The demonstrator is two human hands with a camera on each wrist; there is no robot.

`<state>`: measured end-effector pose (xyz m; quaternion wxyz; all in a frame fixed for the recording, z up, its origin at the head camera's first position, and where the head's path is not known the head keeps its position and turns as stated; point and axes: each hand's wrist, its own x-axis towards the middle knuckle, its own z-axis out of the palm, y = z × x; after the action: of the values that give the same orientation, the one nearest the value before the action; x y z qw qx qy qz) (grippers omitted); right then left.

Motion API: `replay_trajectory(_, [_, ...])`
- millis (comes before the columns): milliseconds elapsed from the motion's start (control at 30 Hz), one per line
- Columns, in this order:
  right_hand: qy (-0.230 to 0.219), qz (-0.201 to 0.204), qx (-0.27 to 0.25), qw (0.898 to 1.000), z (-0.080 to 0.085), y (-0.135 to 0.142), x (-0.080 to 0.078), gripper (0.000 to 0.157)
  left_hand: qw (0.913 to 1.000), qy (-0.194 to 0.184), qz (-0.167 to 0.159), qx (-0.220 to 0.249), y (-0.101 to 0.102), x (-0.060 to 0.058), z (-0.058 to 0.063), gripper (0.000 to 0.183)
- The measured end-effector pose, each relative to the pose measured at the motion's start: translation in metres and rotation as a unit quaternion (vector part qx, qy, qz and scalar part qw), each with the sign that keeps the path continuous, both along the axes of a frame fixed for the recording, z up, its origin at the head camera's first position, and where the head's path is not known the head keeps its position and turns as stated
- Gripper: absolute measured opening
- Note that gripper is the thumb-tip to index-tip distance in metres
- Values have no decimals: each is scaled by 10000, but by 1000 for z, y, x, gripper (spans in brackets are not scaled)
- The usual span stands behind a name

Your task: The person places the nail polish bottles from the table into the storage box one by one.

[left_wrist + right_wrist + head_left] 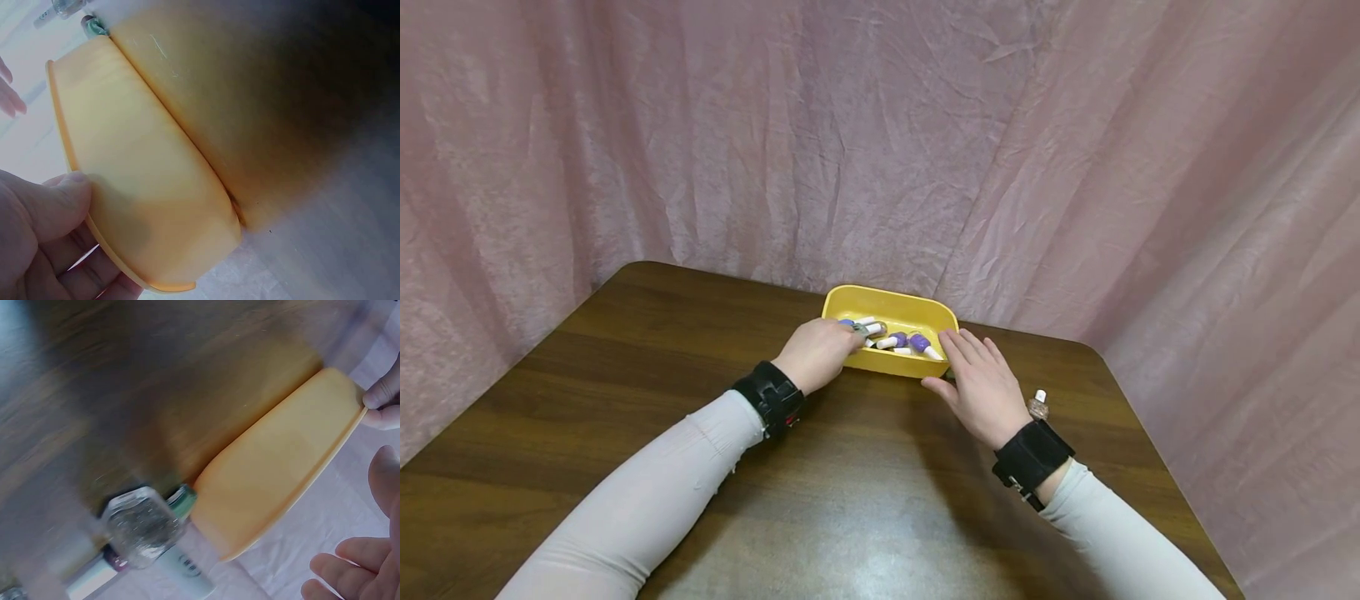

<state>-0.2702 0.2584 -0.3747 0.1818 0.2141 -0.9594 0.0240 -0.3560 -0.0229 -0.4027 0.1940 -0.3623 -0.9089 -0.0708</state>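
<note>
A: Your left hand (820,354) grips the rim of the yellow bin (891,361) at its left end, with the thumb against the outer wall.

B: And your right hand (985,387) is spread, fingers long and holding nothing, by the bin's right end. You may be touching the rim there; I can't tell.

A: So the bin lies between your 2 hands, toward the far side of the wooden table (850,500). What's inside it?

B: Small bottles. You have 2 purple bottles (920,342) nearer your right hand, and others with white caps close to your left fingers.

A: Anything outside the bin?

B: Just right of your right hand there's a loose bottle (1038,408) with a white cap. Your right wrist view also shows a clear glitter bottle (142,526) beside a green bottle (182,501), which sits right by the bin's end.

A: Are the loose bottle and the glitter bottle the same 1?

B: I can't tell you that.
</note>
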Motion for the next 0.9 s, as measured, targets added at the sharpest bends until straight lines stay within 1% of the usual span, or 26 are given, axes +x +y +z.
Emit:
replay_trajectory(400, [-181,-114,-133,9997,-2,20,8,80,10000,-53,68,-39,-1,2,1,5])
replay_trajectory(600, [-130,-74,-134,9998,-6,30,13,75,10000,-67,47,-6,1,0,1,6])
replay_trajectory(800, [-195,-120,-139,9996,-11,40,18,70,9999,-91,39,-32,2,0,1,8])
replay_trajectory(900, [-208,-156,-109,9996,-14,46,19,68,10000,-21,5,-3,2,1,0,7])
